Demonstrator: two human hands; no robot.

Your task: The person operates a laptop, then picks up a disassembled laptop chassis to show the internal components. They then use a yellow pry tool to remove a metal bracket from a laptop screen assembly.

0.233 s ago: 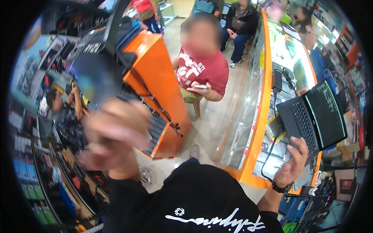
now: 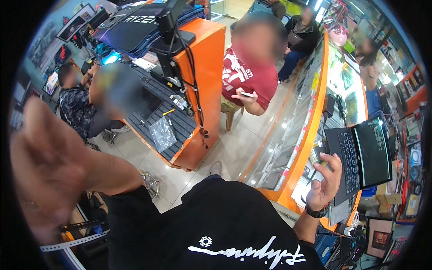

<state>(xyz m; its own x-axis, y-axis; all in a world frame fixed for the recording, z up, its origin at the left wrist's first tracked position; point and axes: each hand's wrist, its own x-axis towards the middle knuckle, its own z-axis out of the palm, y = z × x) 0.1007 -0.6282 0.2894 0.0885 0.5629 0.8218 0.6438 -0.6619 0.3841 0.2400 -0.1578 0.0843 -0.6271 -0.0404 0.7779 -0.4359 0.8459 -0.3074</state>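
Note:
My left hand [image 2: 47,166] is raised at the far left, close to the camera and smeared by motion, so its fingers cannot be read. My right hand [image 2: 325,184] hovers beside the near left edge of an open laptop [image 2: 344,157], fingers bent and apart, with nothing seen in them. A dark watch sits on that wrist. The laptop's dark screen [image 2: 374,150] leans back on the right and shows faint pale text. It stands on a glass display counter [image 2: 310,121] with orange edging. A black power adapter [image 2: 329,106] with cables lies behind it.
Left of centre stands an orange-sided workbench [image 2: 202,90] with a ribbed dark mat, a clear plastic bag [image 2: 162,134] and cables down its side. A seated person in a red shirt [image 2: 249,78] holds a phone. Other people sit farther back and at the left. A metal stool base [image 2: 150,184] is on the floor.
My left hand has swung left, away from the workbench, uncovering the bag on it. My right hand has drawn slightly left and up at the laptop's edge. The whole view has shifted.

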